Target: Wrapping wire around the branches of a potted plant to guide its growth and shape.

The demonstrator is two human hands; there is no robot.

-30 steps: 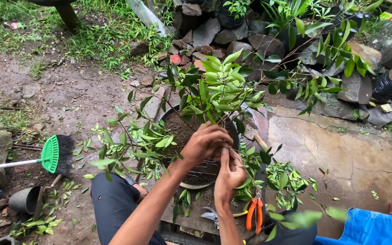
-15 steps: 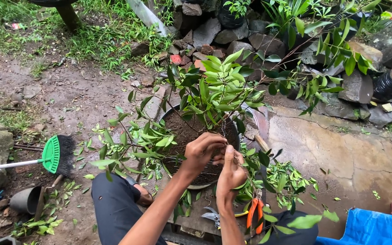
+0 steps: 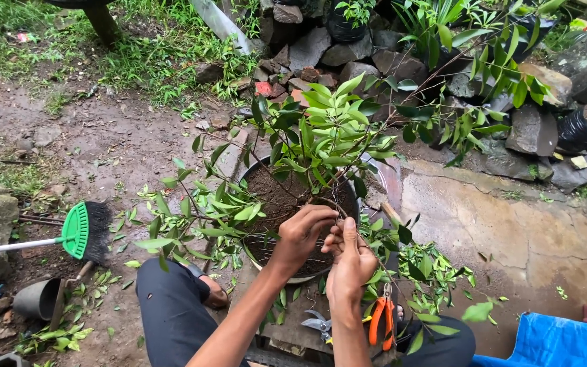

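A leafy potted shrub [image 3: 321,146] in a round soil-filled pot [image 3: 368,197] fills the middle, its branches crowding both hands. The left hand [image 3: 301,234] and right hand [image 3: 350,261] pinch one thin twig [image 3: 340,219]. A green broom [image 3: 79,231] lies left; orange-handled shears [image 3: 378,319] lie below.

Leaves are hiding most of the pot [image 3: 368,178]; the left hand [image 3: 301,233] is covering the stem's base; shears [image 3: 380,321] are lying partly behind the right hand [image 3: 350,267].
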